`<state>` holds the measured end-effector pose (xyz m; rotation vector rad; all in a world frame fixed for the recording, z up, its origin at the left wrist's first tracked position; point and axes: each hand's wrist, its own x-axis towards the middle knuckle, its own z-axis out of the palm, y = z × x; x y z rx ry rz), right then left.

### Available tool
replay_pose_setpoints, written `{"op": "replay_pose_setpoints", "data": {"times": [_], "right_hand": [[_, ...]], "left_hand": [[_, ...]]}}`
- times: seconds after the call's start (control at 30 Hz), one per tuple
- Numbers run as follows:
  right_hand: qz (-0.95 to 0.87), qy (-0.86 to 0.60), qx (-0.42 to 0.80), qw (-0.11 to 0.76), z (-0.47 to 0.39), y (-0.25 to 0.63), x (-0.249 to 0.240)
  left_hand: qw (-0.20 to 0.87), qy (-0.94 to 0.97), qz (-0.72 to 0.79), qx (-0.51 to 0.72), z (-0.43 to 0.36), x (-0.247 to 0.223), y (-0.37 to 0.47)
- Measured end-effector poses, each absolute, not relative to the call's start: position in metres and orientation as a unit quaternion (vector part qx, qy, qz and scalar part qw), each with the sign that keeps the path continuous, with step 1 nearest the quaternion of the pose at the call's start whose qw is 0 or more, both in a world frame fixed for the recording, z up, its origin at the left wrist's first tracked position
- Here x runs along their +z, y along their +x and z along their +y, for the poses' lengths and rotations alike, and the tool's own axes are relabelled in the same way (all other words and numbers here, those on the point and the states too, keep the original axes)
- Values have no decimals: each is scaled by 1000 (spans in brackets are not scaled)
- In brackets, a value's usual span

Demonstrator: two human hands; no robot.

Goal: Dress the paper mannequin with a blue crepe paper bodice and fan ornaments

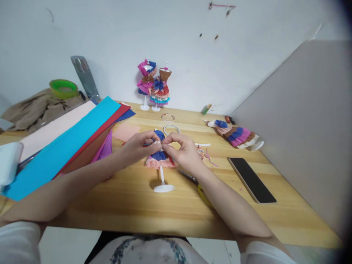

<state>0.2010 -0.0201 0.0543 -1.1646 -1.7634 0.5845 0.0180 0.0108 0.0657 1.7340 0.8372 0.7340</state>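
Note:
In the middle of the table is a miniature dress form on a white round stand [164, 188]. It wears a crepe paper dress [159, 156] with a blue top, a blue gathered piece and a pale pink ruffled hem. My left hand [140, 145] and my right hand [183, 148] meet in front of its waist, both closed in a pinch. Between the fingertips shows a small pale piece of crepe paper, mostly hidden. Scissors [203, 194] with yellow handles lie partly under my right forearm.
Long crepe paper sheets [82, 137] cover the left side. Two dressed miniature forms [161, 84] stand by the wall; another paper dress [236, 134] lies at right, near a phone [251, 179]. A tape roll [172, 129], paper scraps [202, 152] and a green tape ring [63, 88] are also about.

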Motion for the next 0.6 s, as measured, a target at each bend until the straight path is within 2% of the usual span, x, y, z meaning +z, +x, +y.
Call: {"op": "replay_pose_setpoints", "data": {"times": [0.1, 0.33, 0.6], "right_hand": [[-720, -470, 241, 450, -23, 199, 55], [-725, -466, 308, 404, -28, 192, 56], [-679, -428, 481, 353, -30, 190, 51]], "left_hand": [[479, 740, 361, 305, 1, 69, 16], [487, 713, 390, 319, -16, 57, 16], [429, 755, 381, 318, -19, 40, 9]]}}
